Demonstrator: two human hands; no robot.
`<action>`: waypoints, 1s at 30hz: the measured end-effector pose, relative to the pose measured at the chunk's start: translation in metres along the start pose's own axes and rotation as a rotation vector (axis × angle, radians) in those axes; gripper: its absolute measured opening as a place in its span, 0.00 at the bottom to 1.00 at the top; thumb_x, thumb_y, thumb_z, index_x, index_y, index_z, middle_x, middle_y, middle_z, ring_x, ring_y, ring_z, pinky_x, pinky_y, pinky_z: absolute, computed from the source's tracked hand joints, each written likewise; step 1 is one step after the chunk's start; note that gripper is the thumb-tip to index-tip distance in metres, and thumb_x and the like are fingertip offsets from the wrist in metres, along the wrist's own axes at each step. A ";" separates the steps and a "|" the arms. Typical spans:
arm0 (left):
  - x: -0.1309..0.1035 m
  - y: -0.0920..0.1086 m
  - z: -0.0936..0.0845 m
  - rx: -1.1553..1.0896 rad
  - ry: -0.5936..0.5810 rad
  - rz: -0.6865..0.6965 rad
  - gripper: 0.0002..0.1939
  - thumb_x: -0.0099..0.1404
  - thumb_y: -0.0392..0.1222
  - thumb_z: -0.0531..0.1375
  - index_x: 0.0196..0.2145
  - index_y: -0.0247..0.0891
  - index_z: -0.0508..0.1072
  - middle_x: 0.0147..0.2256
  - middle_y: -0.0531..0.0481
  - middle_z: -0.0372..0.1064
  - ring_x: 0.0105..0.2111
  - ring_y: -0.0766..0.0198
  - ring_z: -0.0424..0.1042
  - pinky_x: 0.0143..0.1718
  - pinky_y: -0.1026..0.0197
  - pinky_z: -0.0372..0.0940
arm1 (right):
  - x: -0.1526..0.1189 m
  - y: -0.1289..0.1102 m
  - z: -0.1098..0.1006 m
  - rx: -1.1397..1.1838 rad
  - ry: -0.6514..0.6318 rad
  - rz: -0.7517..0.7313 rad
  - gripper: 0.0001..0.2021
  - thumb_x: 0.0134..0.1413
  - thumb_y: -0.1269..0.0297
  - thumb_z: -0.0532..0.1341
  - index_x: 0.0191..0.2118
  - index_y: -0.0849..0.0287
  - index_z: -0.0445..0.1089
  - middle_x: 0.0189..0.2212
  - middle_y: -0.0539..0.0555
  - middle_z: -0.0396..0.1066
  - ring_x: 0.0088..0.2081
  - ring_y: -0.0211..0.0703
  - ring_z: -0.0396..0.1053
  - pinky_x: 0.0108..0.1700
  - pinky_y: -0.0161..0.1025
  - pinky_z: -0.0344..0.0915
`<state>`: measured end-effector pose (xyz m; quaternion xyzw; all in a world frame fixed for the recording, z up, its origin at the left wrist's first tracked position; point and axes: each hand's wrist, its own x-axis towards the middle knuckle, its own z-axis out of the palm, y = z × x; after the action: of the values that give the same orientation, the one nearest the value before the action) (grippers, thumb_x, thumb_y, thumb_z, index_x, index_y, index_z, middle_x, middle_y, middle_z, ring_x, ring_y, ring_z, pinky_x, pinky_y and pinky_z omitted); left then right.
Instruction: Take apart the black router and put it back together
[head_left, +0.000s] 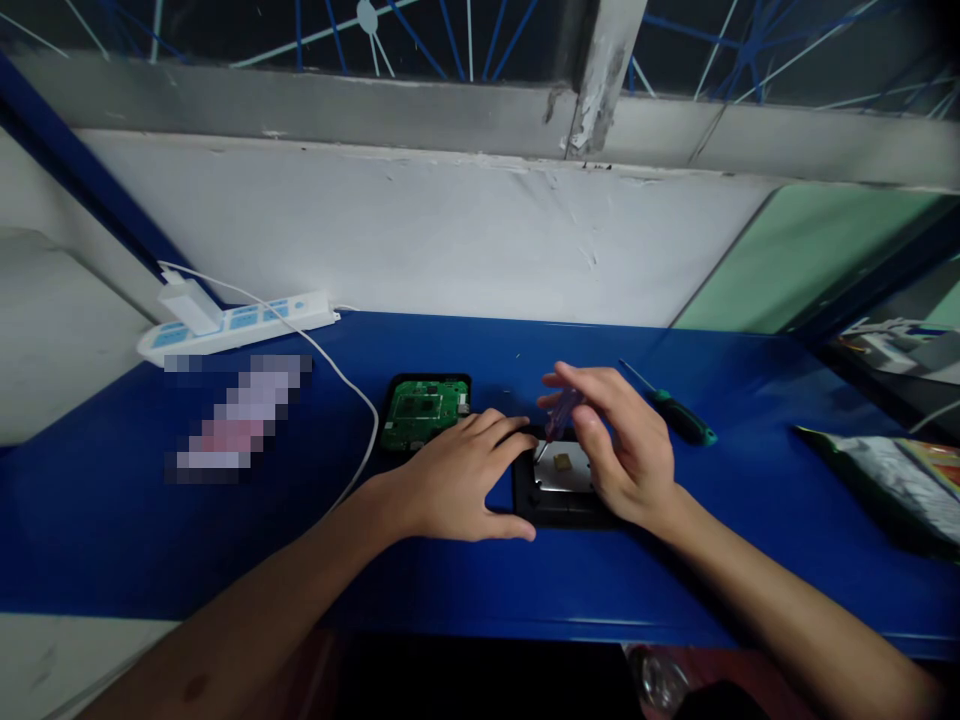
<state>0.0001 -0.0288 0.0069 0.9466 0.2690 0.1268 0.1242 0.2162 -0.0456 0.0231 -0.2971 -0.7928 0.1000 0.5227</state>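
My right hand [626, 440] grips a screwdriver with a clear purplish handle [562, 408]. Its thin shaft slants down to the upper left corner of a metal plate [551, 478] inside a black plastic casing [529, 505]. A small tan square pad [562, 461] sits on that plate. My left hand [469, 475] lies with fingers spread, its fingertips against the casing's left edge and the thumb by its lower left. Just behind my left hand, a green circuit board [420, 400] rests in another black casing half, partly covered by the hand.
On the blue table [450, 590], a green and black screwdriver [682, 415] lies behind my right hand. A white power strip [247, 322] with a plugged-in charger [190, 303] and white cable [352, 385] is at the left. A shiny packet [892, 490] lies far right.
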 end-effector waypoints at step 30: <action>-0.002 0.002 -0.001 -0.010 -0.052 -0.068 0.42 0.58 0.67 0.65 0.62 0.40 0.63 0.64 0.39 0.58 0.63 0.42 0.57 0.63 0.40 0.55 | 0.008 0.021 -0.009 0.042 0.221 0.294 0.20 0.64 0.64 0.60 0.60 0.49 0.64 0.42 0.52 0.73 0.33 0.39 0.75 0.36 0.42 0.75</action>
<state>-0.0004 -0.0312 0.0077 0.9393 0.2969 0.0991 0.1402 0.2295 -0.0252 0.0236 -0.4079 -0.6765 0.1585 0.5923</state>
